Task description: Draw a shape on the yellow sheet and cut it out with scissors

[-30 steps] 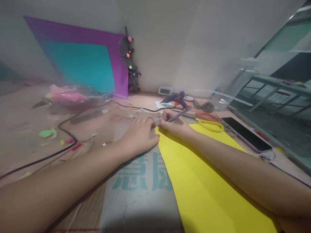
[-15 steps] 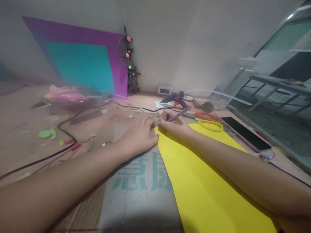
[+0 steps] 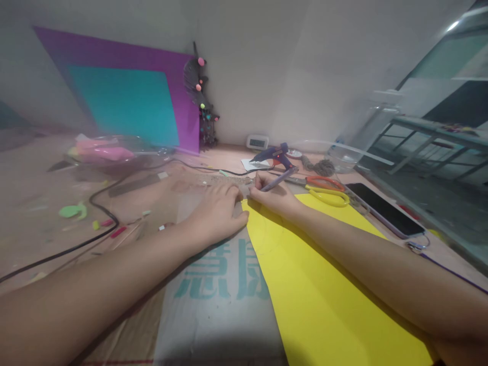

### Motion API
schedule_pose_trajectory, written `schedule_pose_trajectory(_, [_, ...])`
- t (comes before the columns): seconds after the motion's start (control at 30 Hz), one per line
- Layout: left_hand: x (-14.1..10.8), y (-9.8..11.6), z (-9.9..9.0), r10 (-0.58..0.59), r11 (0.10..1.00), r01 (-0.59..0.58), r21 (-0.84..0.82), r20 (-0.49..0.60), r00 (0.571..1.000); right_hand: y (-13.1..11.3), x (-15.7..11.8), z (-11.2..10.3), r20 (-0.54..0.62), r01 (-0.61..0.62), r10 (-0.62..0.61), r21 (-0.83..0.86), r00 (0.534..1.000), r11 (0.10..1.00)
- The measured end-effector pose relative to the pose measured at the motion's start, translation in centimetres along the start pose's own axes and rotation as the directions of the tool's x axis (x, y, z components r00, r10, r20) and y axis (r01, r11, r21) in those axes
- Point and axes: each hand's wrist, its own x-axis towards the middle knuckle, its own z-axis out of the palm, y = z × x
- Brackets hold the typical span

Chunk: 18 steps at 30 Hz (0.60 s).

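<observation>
A slim purple-grey pen (image 3: 279, 180) slants up out of my right hand (image 3: 272, 195), whose fingers are closed around it. That hand rests at the far left corner of a yellow sheet (image 3: 320, 284); the pen's tip is hidden behind the fingers. Faint curved lines show on the sheet below the hand. My left hand (image 3: 221, 211) lies palm down on the cardboard (image 3: 213, 325), fingers extended, its thumb touching the sheet's left edge. Nothing shows in its grasp.
Beyond my right hand are a glue gun (image 3: 280, 155), scissors (image 3: 328, 193) with orange and yellow handles, and grey yarn (image 3: 320, 165). A phone (image 3: 385, 208) lies right. A black cord (image 3: 102, 203) crosses the left side among scraps. Purple and blue sheets (image 3: 125, 101) lean on the wall.
The view has shifted very slightly. Both hands stay in nearly the same place, with the pen still in my right hand.
</observation>
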Motion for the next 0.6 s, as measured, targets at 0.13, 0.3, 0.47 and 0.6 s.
schedule_pose_trajectory(0.13, [-0.05,-0.01,0.07,-0.002,1.0,0.002,0.01,0.003,1.0,0.13,0.11,-0.04,-0.025,0.023,-0.024,-0.025,0.999,0.999])
schedule_pose_trajectory(0.3, [-0.08,0.06,0.06,-0.006,1.0,0.006,0.016,0.002,1.0,0.03,0.08,-0.11,-0.038,0.017,-0.018,-0.029,0.999,0.999])
schedule_pose_trajectory(0.47, [-0.02,0.09,-0.07,-0.012,1.0,0.012,0.0,-0.003,1.0,-0.05,0.02,-0.23,-0.05,0.006,-0.007,-0.02,0.999,1.0])
schedule_pose_trajectory(0.6, [-0.02,0.16,-0.17,-0.015,1.0,0.015,0.01,0.005,1.0,0.03,0.09,-0.32,-0.055,-0.003,0.001,-0.032,0.998,0.999])
